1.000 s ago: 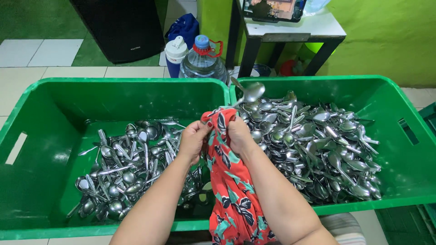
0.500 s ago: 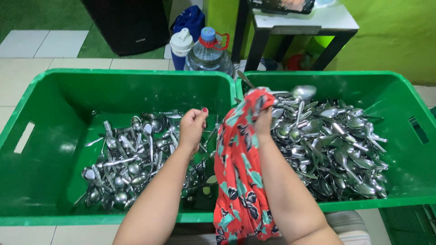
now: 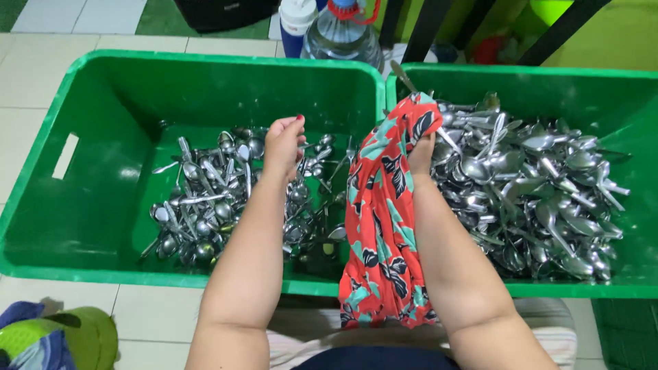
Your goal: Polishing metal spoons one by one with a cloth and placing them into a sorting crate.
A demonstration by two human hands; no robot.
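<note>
Left hand (image 3: 284,140) hovers loosely curled and empty over the left green crate (image 3: 62,103), right hand (image 3: 420,152) grips the floral cloth (image 3: 384,226) beside the spoon pile (image 3: 534,192).

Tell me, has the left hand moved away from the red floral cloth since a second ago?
Yes. The left hand has let go of the red floral cloth and now sits further left, over the spoons in the left green crate; the right hand holds the cloth alone.

The left hand (image 3: 284,140), earlier gripping the red floral cloth (image 3: 384,219) beside the right hand's fingers, now hangs loosely curled above the left crate's metal spoons (image 3: 205,199); the raised spoon is gone.
</note>
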